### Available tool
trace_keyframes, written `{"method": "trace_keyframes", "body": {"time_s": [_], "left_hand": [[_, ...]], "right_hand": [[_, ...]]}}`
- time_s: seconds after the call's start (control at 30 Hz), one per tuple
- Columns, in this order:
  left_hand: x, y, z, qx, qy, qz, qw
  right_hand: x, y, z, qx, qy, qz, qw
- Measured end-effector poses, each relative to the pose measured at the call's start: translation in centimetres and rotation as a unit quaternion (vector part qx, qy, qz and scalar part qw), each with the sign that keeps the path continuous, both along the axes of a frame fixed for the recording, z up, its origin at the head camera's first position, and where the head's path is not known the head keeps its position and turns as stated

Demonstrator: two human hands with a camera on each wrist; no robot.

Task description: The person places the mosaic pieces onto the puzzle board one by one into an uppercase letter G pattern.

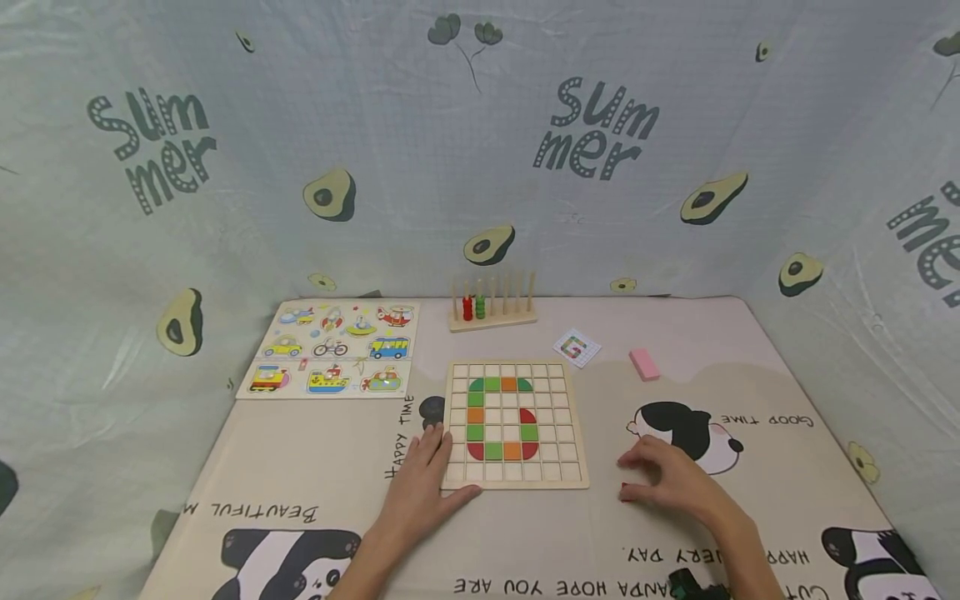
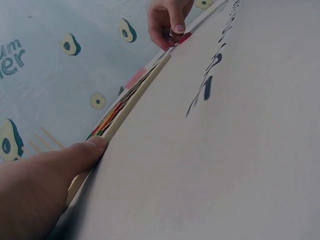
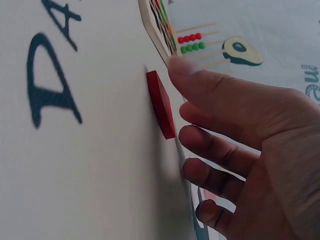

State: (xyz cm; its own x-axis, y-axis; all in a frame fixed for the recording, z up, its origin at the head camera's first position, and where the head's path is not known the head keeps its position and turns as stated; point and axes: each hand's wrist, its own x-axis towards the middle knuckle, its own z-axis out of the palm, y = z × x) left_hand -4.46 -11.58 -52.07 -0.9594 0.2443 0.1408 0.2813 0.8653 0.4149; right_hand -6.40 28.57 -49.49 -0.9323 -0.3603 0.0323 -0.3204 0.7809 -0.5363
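Note:
A wooden grid board (image 1: pixel 567 425) lies on the table, with green, orange and red tiles (image 1: pixel 492 452) set in some of its squares in a G-like ring. My left hand (image 1: pixel 420 483) rests at the board's near left corner, fingers along the left side and thumb (image 2: pixel 92 150) against the front edge. To the right of the board, my right hand (image 1: pixel 667 479) hovers low with loosely bent fingers. A red tile (image 3: pixel 161 105) with one curved side lies on the table just by its thumb and fingertips, apart from them in the right wrist view.
Behind the board stands a wooden peg rack (image 1: pixel 493 321) with red and green beads. A small pattern card (image 1: pixel 577 347) and a pink block (image 1: pixel 644 364) lie at the back right. A vehicle picture puzzle (image 1: pixel 300 367) lies at the back left. Patterned cloth (image 1: pixel 420 125) hangs behind.

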Motion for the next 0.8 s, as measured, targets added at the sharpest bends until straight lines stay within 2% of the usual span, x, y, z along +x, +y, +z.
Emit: {"method": "trace_keyframes", "body": {"time_s": [0.17,0.4,0.57,0.8], "left_hand": [[0.06,0.0,0.02,-0.001,0.002,0.001,1.0],[0.08,0.01,-0.03,-0.005,0.009,-0.001,0.9999],[0.08,0.02,-0.04,-0.004,0.011,0.0,0.9999],[0.03,0.01,-0.18,-0.004,0.003,0.002,1.0]], "right_hand": [[0.0,0.53,-0.2,-0.014,-0.011,0.021,0.9996],[-0.22,0.61,-0.54,-0.062,-0.018,0.042,0.997],[-0.41,0.26,-0.64,-0.077,-0.015,0.038,0.9962],[-0.75,-0.32,-0.52,-0.053,-0.044,0.011,0.9976]]}}
